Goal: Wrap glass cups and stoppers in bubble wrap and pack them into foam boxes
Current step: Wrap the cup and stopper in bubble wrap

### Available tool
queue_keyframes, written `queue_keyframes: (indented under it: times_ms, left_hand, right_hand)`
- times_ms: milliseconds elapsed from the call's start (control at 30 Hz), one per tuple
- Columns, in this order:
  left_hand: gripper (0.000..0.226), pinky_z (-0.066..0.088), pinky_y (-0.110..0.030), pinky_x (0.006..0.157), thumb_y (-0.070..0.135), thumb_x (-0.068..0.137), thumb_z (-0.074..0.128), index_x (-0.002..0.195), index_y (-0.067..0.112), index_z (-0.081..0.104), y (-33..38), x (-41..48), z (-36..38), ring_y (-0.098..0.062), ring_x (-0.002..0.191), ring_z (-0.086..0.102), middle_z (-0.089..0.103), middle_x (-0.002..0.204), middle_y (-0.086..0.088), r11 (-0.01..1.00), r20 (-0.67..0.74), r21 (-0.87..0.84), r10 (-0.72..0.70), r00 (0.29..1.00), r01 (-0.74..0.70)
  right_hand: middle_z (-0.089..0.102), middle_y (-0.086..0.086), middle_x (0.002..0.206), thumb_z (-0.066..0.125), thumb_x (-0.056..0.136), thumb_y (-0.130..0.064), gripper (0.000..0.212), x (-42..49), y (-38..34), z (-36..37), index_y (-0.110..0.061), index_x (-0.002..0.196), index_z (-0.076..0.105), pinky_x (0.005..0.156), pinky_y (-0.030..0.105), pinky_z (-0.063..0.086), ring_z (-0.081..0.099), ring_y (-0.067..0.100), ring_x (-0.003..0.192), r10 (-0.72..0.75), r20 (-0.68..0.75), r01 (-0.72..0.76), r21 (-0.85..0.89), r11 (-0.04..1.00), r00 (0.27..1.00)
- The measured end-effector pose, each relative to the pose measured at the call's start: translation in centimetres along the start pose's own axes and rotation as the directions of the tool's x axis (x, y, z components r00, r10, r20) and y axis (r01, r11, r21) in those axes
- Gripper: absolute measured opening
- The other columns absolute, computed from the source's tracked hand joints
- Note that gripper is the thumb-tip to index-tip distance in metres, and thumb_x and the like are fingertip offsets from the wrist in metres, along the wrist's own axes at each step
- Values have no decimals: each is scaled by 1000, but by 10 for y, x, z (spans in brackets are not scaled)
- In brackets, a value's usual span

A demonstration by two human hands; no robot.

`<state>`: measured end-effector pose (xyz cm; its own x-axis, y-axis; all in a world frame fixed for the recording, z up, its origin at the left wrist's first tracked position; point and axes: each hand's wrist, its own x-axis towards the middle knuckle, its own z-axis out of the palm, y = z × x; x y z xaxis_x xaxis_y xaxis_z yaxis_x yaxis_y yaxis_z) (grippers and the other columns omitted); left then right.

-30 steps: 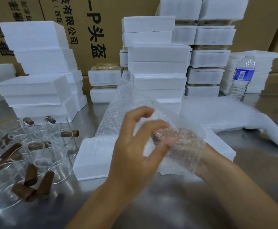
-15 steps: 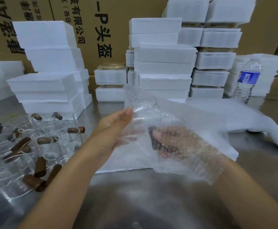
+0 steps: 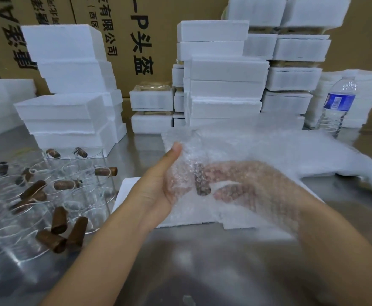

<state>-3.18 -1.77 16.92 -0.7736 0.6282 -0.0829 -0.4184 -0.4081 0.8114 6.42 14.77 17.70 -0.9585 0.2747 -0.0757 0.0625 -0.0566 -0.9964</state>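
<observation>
Step in hand: I read this as wrapping one stopper point(image 3: 201, 184); it shows as a dark upright shape through the bubble wrap point(image 3: 246, 149), held above the table point(image 3: 180, 261) between both hands.
Left hand: my left hand point(image 3: 156, 186) grips the sheet's left edge, thumb point(image 3: 175, 151) pressed on its front, the other fingers curled behind it.
Right hand: my right hand point(image 3: 242, 184) lies under the sheet and is only seen through it. Fingers and thumb reach toward the stopper with a gap between them; I cannot tell whether they clamp it.
Cup: I cannot tell whether a glass cup is inside the wrap with the stopper.
Done so far: tall stacks of foam boxes point(image 3: 224, 89) stand at the back. Most look closed, though I cannot see inside them, so I only judge that some are packed.
This piece: the sheet is loose and spread wide, not yet rolled tight, so I judge the wrap barely begun.
Left to do: many glass cups point(image 3: 35, 208) and loose stoppers point(image 3: 59, 219) lie unwrapped on the table's left side.
Next box: a flat foam piece point(image 3: 127, 191) lies just below my hands; nothing wrapped sits on its visible part.
Overall: I judge the batch well short of finished.
</observation>
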Motion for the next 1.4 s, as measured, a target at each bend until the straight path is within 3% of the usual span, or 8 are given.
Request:
queue_keyframes:
  times_ms: [233,333,433,533,733,933,1200,1400]
  left_hand:
    - [62,45,-41,101,43,71,68,125,14,60,-1,6,-13,-28,108,65,68,117,-10,905,-15,-410,116,993,-112]
    - [60,54,-38,88,43,70,70,123,15,60,-1,8,-16,-26,102,68,70,113,-8,875,7,-467,148,989,-128]
    - [60,55,-43,87,42,70,70,122,15,61,-2,7,-16,-29,104,67,69,115,-11,867,27,-482,161,987,-128]
    - [61,56,-47,84,42,68,71,121,14,61,-1,6,-15,-30,102,67,69,114,-12,849,36,-508,186,982,-142]
    - [69,51,-42,95,36,69,71,132,12,53,-2,7,-13,-29,109,64,65,122,-12,839,78,-525,215,974,-143]
    - [111,38,-44,108,18,39,94,139,14,47,-6,9,-10,-30,124,53,57,134,-12,850,149,-504,259,954,-152]
    - [83,52,-35,92,16,32,95,109,18,64,-16,6,-4,-22,103,65,69,112,-6,947,133,-276,209,969,-166]
    - [37,54,-31,84,10,65,66,100,21,64,-23,5,3,-16,88,67,72,95,-1,974,114,-152,185,976,-167]
  right_hand:
    - [67,-2,72,66,80,-27,9,-6,-17,-11,-19,81,71,50,18,49,60,8,53,-169,-380,289,284,914,910]
    - [65,-2,86,60,90,-32,16,0,-8,2,-18,95,64,60,21,51,64,6,63,-130,-538,253,162,954,833]
    - [59,-3,107,57,69,-66,74,1,5,20,-17,124,51,84,30,52,61,5,92,-88,-461,176,152,973,883]
    - [56,8,113,54,43,-81,75,-2,10,29,-31,98,52,96,34,43,60,7,99,-116,-388,163,89,983,914]
    - [73,-4,99,79,47,-57,50,-5,18,33,-22,80,68,97,33,45,66,8,102,-163,-26,164,32,986,986]
    - [74,-3,81,65,81,-27,11,-5,11,28,-21,74,71,85,29,49,70,9,83,-297,-215,299,-26,954,930]
    - [65,-9,65,53,89,-12,41,0,3,12,-27,52,62,76,26,45,63,6,70,-395,-393,449,53,892,831]
    - [64,-5,65,49,88,-7,41,3,5,5,-25,53,59,69,25,44,60,10,64,-416,-440,500,90,861,796]
